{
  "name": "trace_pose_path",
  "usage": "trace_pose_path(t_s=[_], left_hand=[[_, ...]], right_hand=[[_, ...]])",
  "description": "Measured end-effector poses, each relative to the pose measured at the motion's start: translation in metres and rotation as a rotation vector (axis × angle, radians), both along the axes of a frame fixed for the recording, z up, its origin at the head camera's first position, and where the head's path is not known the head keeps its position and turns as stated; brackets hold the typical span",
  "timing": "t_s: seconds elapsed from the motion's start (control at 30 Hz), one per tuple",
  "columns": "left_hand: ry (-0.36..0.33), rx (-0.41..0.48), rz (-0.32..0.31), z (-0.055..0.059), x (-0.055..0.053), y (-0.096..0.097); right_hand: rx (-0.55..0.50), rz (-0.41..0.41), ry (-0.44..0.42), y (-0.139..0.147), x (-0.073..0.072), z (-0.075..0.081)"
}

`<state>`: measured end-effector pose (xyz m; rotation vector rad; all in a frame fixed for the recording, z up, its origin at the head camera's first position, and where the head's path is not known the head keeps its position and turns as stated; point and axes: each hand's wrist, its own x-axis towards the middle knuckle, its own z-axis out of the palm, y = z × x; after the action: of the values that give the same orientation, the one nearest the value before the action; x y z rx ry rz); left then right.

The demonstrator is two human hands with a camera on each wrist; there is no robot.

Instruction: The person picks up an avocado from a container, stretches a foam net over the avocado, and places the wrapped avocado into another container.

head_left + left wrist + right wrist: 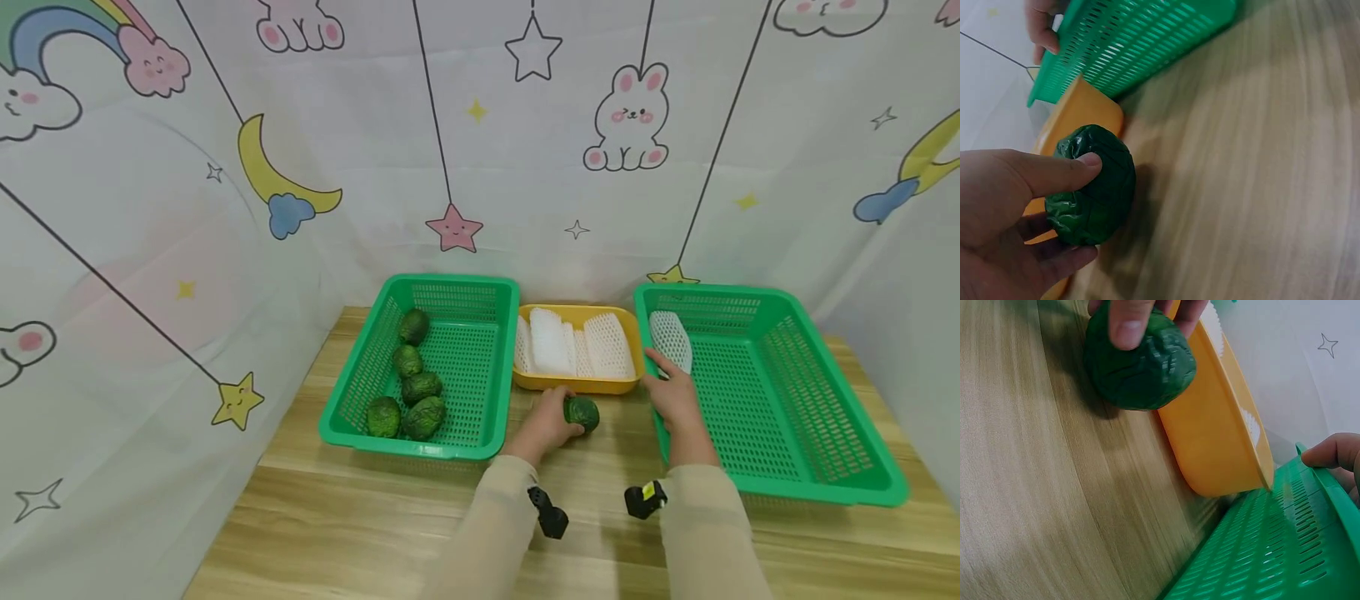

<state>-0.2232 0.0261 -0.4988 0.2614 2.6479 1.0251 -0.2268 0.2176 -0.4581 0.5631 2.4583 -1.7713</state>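
My left hand (553, 423) holds a dark green avocado (582, 414) between thumb and fingers, above the wooden table. In the left wrist view its skin looks glossy and wrinkled. My right hand (677, 403) is at the left rim of the right green basket (847, 442), with thumb and a finger touching the rim; its other fingers are hidden. Just beyond these fingers, a white foam-net sleeve with something inside (670, 340) leans in that basket's far left corner. Whether the right hand holds it is unclear.
Several avocados (422, 388) lie along the left side of the left green basket (506, 367). Between the baskets stands a yellow tub (577, 386) with white foam-net sleeves (551, 343). A patterned curtain (360, 133) hangs behind the wooden table (360, 517).
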Motion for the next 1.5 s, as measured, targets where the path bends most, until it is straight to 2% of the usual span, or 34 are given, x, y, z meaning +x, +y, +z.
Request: trace_pose_path(t_s=[0.13, 0.27, 0.37, 0.57, 0.7, 0.8, 0.93, 1.07, 1.27, 1.5], left_hand=[[0.023, 0.016, -0.02, -0.008, 0.002, -0.003], [0.038, 0.021, -0.057, -0.01, 0.004, -0.005], [0.035, 0.013, -0.09, -0.01, 0.004, -0.007], [-0.018, 0.014, -0.166, -0.003, 0.003, -0.008], [-0.015, -0.011, -0.211, 0.001, 0.002, -0.006], [0.008, -0.041, -0.197, 0.003, 0.001, -0.004], [0.064, -0.113, -0.145, 0.001, 0.005, -0.002], [0.097, -0.181, -0.155, -0.003, 0.008, -0.002], [0.104, -0.171, -0.203, 0.0, 0.008, -0.005], [0.153, -0.164, -0.175, 0.0, 0.009, -0.006]], right_hand=[[-0.01, -0.003, 0.002, -0.001, 0.0, 0.0], [-0.028, -0.005, 0.003, -0.001, 0.0, -0.001], [-0.033, -0.001, 0.001, 0.0, 0.0, -0.002], [-0.027, -0.004, 0.006, 0.001, -0.001, -0.003], [-0.019, -0.008, 0.011, 0.002, -0.001, -0.002], [-0.018, -0.012, 0.012, 0.001, 0.0, -0.001], [-0.021, -0.018, 0.004, 0.001, 0.0, -0.002], [-0.029, -0.012, -0.006, 0.001, 0.0, -0.003], [-0.033, 0.001, -0.003, 0.002, 0.0, -0.004], [-0.036, 0.002, -0.002, 0.002, 0.001, -0.004]])
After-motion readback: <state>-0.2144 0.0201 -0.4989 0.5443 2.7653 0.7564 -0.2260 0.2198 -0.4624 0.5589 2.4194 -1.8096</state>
